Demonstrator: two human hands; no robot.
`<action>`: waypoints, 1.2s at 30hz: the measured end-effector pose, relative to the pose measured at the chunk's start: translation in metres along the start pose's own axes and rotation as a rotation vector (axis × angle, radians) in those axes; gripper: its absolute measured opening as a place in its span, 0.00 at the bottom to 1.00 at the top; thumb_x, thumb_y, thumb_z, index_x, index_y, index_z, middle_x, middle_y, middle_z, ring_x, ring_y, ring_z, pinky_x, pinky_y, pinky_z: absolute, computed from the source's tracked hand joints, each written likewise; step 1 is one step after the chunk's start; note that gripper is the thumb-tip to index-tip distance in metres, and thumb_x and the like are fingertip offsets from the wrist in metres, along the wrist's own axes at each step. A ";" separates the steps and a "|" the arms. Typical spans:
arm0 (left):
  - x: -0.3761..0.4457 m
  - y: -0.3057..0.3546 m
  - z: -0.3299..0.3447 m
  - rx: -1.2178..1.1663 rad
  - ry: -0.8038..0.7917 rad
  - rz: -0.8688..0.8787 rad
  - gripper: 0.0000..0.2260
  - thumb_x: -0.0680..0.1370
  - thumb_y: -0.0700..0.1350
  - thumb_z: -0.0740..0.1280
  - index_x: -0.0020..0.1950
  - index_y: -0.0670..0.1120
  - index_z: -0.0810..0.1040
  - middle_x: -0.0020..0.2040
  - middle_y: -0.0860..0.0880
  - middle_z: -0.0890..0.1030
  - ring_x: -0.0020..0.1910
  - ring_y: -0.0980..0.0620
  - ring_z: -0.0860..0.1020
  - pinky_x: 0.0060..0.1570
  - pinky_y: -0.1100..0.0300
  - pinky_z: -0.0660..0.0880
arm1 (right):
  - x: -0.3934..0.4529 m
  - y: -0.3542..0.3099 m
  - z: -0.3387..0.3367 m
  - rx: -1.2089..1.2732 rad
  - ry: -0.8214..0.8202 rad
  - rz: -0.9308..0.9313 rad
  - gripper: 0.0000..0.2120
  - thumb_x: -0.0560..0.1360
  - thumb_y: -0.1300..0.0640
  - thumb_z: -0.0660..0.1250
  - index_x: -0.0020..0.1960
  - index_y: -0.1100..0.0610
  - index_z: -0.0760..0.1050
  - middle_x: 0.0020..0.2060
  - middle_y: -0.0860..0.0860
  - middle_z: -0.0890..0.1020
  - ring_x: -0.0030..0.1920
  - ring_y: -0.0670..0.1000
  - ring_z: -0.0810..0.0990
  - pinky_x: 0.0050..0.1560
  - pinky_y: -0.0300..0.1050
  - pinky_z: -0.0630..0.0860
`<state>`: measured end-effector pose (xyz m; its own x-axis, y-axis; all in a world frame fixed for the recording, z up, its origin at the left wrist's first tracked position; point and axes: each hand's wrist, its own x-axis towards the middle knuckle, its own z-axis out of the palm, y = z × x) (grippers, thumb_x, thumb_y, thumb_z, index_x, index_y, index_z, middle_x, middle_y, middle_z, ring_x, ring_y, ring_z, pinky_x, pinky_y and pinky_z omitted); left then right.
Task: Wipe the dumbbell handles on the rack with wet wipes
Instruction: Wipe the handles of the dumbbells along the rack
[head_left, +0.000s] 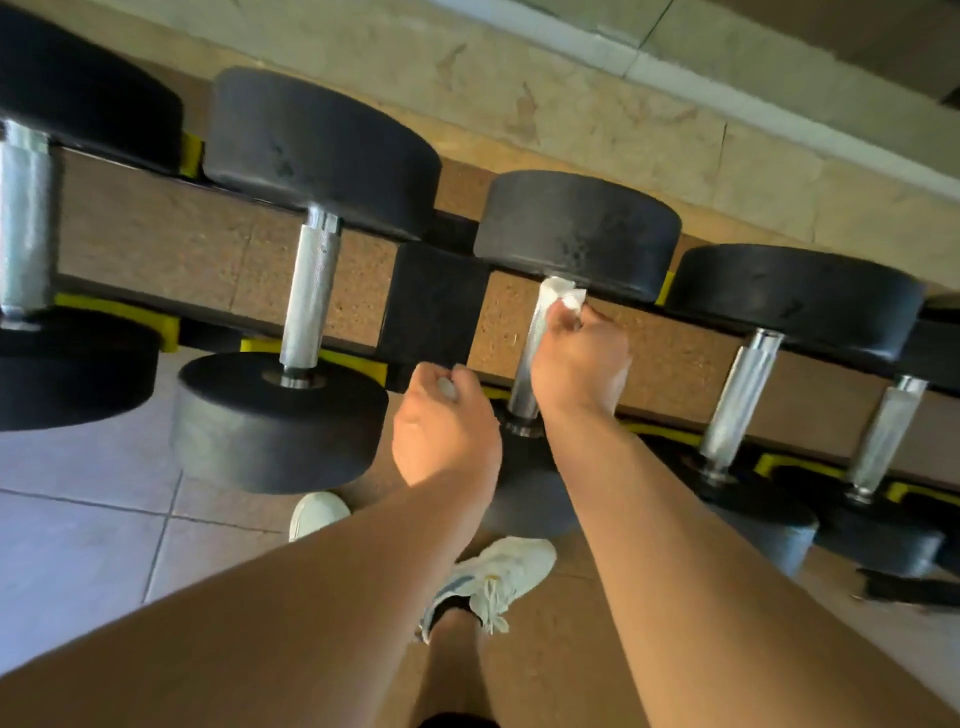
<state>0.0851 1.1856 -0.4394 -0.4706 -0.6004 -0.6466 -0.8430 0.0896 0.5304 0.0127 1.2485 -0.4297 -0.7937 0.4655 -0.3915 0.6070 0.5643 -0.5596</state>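
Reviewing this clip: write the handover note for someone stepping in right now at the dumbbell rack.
Right hand holds a wet wipe against the top of the middle dumbbell handle, just below its upper weight.
Left hand hovers loosely curled near the rack, with something pale, unclear, at its fingers.
Done: cannot tell which handles are already clean.
Left: finish this handle down its length, then check the handles on both sides.

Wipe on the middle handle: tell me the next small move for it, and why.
Probably slide the right hand with the wipe down the handle toward the near end. The wipe sits at the handle's far end, against the dumbbell head, and bare metal shows below the hand. The left hand hangs clear of the handle.
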 end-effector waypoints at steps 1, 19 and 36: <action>0.002 0.002 0.007 0.000 0.048 -0.025 0.09 0.83 0.52 0.57 0.45 0.52 0.72 0.36 0.54 0.75 0.35 0.56 0.73 0.41 0.56 0.66 | 0.005 0.000 0.002 0.071 0.005 0.052 0.13 0.83 0.50 0.61 0.57 0.56 0.81 0.55 0.53 0.84 0.56 0.52 0.83 0.45 0.42 0.77; 0.002 0.003 0.015 0.135 0.106 0.012 0.11 0.81 0.53 0.58 0.40 0.53 0.70 0.33 0.55 0.71 0.32 0.59 0.67 0.41 0.56 0.64 | 0.008 0.000 0.016 0.316 0.055 0.160 0.18 0.75 0.48 0.72 0.63 0.52 0.78 0.58 0.48 0.83 0.55 0.48 0.82 0.52 0.43 0.79; 0.003 -0.002 0.017 0.076 0.151 0.031 0.10 0.81 0.53 0.59 0.41 0.53 0.72 0.33 0.55 0.73 0.33 0.58 0.71 0.40 0.57 0.67 | 0.030 0.046 -0.035 -0.129 0.031 -1.083 0.14 0.78 0.68 0.61 0.59 0.60 0.81 0.55 0.55 0.84 0.57 0.51 0.82 0.57 0.42 0.79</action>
<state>0.0809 1.1971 -0.4511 -0.4570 -0.7086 -0.5376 -0.8486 0.1664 0.5021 0.0183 1.3128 -0.4415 -0.9093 -0.3058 0.2823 -0.4126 0.7516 -0.5146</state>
